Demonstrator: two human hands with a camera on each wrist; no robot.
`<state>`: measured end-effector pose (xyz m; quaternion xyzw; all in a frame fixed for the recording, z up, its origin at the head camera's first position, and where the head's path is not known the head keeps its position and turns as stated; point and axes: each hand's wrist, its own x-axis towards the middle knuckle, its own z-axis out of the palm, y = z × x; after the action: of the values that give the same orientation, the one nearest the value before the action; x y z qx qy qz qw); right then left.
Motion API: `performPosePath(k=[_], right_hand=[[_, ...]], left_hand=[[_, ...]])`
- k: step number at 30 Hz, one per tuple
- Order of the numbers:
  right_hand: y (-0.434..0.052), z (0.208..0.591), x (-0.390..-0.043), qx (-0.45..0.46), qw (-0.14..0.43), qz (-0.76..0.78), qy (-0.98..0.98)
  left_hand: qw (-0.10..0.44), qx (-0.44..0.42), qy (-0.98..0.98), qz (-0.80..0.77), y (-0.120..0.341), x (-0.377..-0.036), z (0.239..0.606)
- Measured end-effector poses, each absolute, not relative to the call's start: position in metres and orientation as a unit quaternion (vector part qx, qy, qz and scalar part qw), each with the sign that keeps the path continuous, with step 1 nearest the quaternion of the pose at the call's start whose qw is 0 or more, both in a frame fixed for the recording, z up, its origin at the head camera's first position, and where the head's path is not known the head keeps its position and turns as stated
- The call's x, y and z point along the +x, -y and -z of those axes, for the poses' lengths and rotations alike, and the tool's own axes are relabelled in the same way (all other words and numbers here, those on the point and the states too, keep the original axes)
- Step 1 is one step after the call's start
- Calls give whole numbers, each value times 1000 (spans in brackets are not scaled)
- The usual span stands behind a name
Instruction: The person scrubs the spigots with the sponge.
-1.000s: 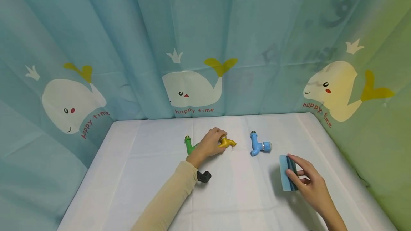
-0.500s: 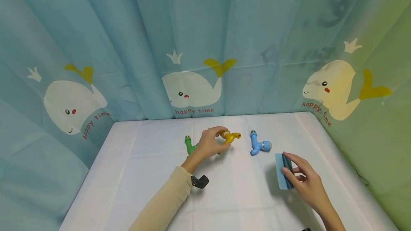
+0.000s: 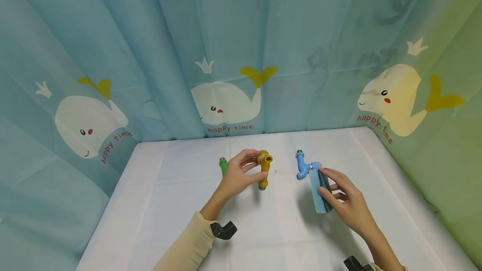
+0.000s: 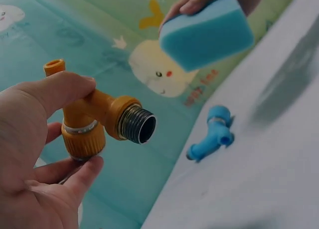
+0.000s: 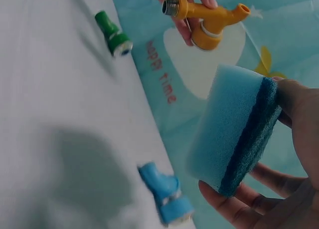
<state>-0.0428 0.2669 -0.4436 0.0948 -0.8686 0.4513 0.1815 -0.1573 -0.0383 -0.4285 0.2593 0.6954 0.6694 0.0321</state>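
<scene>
My left hand (image 3: pixel 236 175) pinches a yellow faucet (image 3: pixel 265 167) above the table. In the left wrist view, the faucet's threaded metal end (image 4: pixel 138 125) points right, the thumb lies over its body and fingertips support its ribbed knob (image 4: pixel 83 139). To the right, my right hand (image 3: pixel 346 202) grips a sponge (image 3: pixel 319 190) by its edges, thumb on one side and fingers on the other. The sponge (image 5: pixel 232 129) is light blue with a dark blue scouring layer. A blue faucet (image 3: pixel 302 165) lies just behind the sponge, which overlaps its knob in the head view.
A green faucet (image 3: pixel 223 164) lies on the white-covered table (image 3: pixel 165 187), partly hidden behind my left hand. Black wrist-camera mounts (image 3: pixel 224 230) stick out from both wrists. A whale-print curtain (image 3: pixel 301 53) hangs along the table's back and sides.
My left hand has lifted the yellow faucet off the table and turned it, so its threaded end points toward me. My right hand has moved left with the sponge, closer to the yellow faucet.
</scene>
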Motion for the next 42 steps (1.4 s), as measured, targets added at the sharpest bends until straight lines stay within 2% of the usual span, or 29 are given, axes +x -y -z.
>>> performPosePath(k=[12,19,24,30,35,38,42], right_hand=[[-223,416,-69,173,181,-488,836],[-197,408,-81,198,155,-520,816],[-188,412,-86,211,146,-524,812],[-182,417,-86,217,156,-525,808],[-182,426,-86,207,189,-490,825],[-184,426,-85,190,203,-484,830],[-184,420,-85,189,195,-511,815]], left_hand=[[91,245,-667,-697,41,-145,430],[60,267,-684,-676,38,-142,431],[68,273,-676,-681,37,-138,431],[40,269,-663,-697,35,-137,428],[14,279,-636,-719,35,-135,427],[32,265,-630,-729,37,-135,426],[70,251,-626,-735,39,-134,426]])
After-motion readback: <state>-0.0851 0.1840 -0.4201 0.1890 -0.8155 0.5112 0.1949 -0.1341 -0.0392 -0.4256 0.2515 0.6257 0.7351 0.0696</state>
